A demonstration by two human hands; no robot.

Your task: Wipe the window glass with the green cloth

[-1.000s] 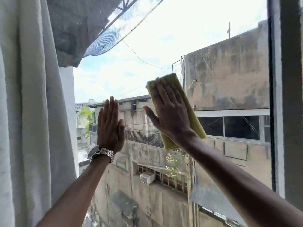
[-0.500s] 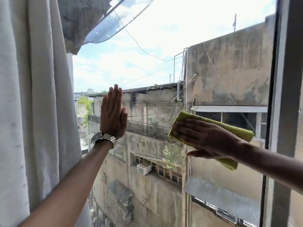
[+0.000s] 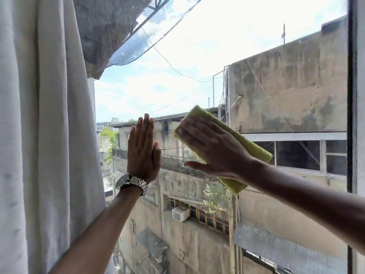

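The window glass [image 3: 197, 62] fills the middle of the head view, with sky and old buildings behind it. My right hand [image 3: 215, 149] lies flat on the folded green cloth [image 3: 254, 148] and presses it against the pane at mid height, fingers pointing up and left. The cloth sticks out past the fingertips and below the wrist. My left hand [image 3: 143, 149], with a metal watch on its wrist, rests flat on the glass just left of the cloth, fingers straight up and holding nothing.
A white curtain [image 3: 43, 135] hangs along the whole left side, close to my left arm. The window frame [image 3: 355, 115] runs vertically at the right edge. Netting and a roof overhang [image 3: 110, 30] show outside at the top.
My right hand slid the cloth up and to the left across the glass, closer to my left hand, and turned its fingers upward. My left hand stays flat on the pane.
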